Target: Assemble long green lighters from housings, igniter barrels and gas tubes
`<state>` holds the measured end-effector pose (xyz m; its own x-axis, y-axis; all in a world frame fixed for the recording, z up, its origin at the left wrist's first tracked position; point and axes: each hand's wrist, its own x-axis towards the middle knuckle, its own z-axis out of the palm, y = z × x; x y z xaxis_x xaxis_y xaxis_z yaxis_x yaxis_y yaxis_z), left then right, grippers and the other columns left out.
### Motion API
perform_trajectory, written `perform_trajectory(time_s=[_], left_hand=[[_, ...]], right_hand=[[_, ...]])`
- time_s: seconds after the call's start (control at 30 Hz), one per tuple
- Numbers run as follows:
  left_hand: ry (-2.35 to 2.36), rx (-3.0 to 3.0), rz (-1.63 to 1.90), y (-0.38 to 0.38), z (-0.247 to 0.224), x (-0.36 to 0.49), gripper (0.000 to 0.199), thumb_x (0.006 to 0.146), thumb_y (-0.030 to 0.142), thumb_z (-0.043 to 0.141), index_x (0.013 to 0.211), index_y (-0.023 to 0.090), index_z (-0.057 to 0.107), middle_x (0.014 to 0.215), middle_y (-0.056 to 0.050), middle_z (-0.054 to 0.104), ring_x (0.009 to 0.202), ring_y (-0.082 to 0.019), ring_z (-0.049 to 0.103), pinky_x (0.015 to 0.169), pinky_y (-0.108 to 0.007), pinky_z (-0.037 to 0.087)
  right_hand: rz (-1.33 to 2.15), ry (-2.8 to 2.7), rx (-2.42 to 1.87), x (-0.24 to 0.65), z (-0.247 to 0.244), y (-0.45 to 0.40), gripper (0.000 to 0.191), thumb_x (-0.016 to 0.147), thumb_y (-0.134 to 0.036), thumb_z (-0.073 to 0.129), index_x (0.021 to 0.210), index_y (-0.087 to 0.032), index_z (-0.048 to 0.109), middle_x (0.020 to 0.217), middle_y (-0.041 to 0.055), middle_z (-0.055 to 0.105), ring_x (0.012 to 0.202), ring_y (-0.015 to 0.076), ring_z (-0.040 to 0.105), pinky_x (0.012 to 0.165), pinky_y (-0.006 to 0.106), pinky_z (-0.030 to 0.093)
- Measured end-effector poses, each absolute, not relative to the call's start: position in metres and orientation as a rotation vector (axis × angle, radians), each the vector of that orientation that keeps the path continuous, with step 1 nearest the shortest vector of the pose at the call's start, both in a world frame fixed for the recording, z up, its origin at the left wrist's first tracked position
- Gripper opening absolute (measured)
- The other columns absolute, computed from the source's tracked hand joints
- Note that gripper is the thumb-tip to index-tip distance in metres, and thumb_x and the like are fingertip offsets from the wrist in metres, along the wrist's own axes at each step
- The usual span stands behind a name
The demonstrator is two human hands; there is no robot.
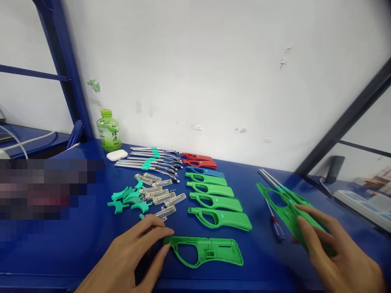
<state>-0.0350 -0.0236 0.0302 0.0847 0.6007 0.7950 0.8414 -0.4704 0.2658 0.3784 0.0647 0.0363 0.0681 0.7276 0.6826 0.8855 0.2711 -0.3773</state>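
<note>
With the left hand (131, 246) almost closed, pinching the thin end of an open green shell (218, 253) between thumb and finger, down on the blue table (269, 270) at the bottom middle of the frame. With the right hand (339, 252) at lower right, holding a tilted green piece (288, 216), a bit blurry, in bent fingers. Can see a screwdriver (277, 229) just left of that hand, and four green shells (229, 217) lined up in the middle. Can also see clear tubes (165, 198), teal bits (133, 198) and a green bottle (109, 132) farther left.

Blue table (262, 270), green shells (221, 201), clear tubes (165, 198), screwdriver (277, 229), bottle (109, 134)
</note>
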Motion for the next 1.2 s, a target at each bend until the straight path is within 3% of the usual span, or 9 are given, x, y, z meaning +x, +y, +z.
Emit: perform_trajectory(time_s=[0.17,0.3,0.37,0.57,0.87,1.03,1.2], left_hand=[[-1.412,-2.136,-1.262,-0.021,0.038,-0.051,0.02,0.119,0.033,0.058,0.12,0.034,0.077,0.109,0.006,0.084,0.095,-0.006,0.085,0.092,-0.007,0.061],[-1.476,-1.941,-1.136,-0.017,0.039,-0.075,0.026,0.119,0.049,0.058,0.113,0.036,0.08,0.106,0.004,0.082,0.091,-0.013,0.083,0.074,-0.016,0.064],[-1.513,-1.924,-1.115,-0.015,0.039,-0.083,0.032,0.118,0.056,0.058,0.112,0.037,0.082,0.107,0.003,0.081,0.085,-0.014,0.083,0.061,-0.019,0.06],[-1.57,-1.992,-1.059,-0.018,0.036,-0.084,0.031,0.12,0.051,0.053,0.118,0.037,0.08,0.109,0.003,0.079,0.084,-0.013,0.086,0.056,-0.02,0.058],[-1.569,-2.034,-0.938,-0.019,0.034,-0.091,0.028,0.12,0.042,0.051,0.124,0.034,0.077,0.115,0.002,0.077,0.09,-0.013,0.087,0.059,-0.02,0.06],[-1.548,-2.03,-0.947,-0.019,0.034,-0.096,0.029,0.12,0.045,0.052,0.12,0.036,0.08,0.114,0.002,0.078,0.09,-0.013,0.086,0.061,-0.02,0.06],[-1.663,-2.027,-0.782,-0.014,0.041,-0.11,0.046,0.122,0.05,0.041,0.12,0.035,0.084,0.115,-0.003,0.08,0.093,-0.018,0.085,0.059,-0.026,0.061]], right_hand=[[-0.203,-1.711,-1.58,0.332,0.039,0.09,0.047,0.109,-0.057,0.05,0.123,-0.028,0.084,0.099,0.0091,0.093,0.067,0.0321,0.086,0.053,0.038,0.063],[-0.187,-1.854,-1.53,0.321,0.023,0.097,0.053,0.114,-0.064,0.047,0.12,-0.028,0.086,0.111,0.0099,0.094,0.094,0.0375,0.092,0.075,0.044,0.069],[-0.189,-1.918,-1.542,0.321,0.016,0.098,0.058,0.116,-0.07,0.046,0.121,-0.028,0.086,0.115,0.0098,0.093,0.099,0.0384,0.091,0.078,0.045,0.068],[-0.233,-1.953,-1.589,0.325,0.01,0.095,0.078,0.115,-0.087,0.035,0.122,-0.03,0.087,0.092,0.0051,0.084,0.067,0.0288,0.081,0.061,0.04,0.057],[-0.204,-1.903,-1.494,0.327,0.008,0.091,0.054,0.118,-0.068,0.048,0.115,-0.029,0.086,0.098,0.0034,0.085,0.076,0.0252,0.084,0.063,0.035,0.057],[-0.25,-1.919,-1.431,0.326,0.009,0.09,0.05,0.119,-0.062,0.05,0.111,-0.028,0.086,0.1,0.0031,0.087,0.072,0.0232,0.084,0.062,0.034,0.058],[-0.303,-1.908,-1.392,0.324,0.011,0.089,0.051,0.12,-0.061,0.049,0.108,-0.027,0.085,0.1,0.0024,0.089,0.071,0.0221,0.085,0.059,0.033,0.057]])
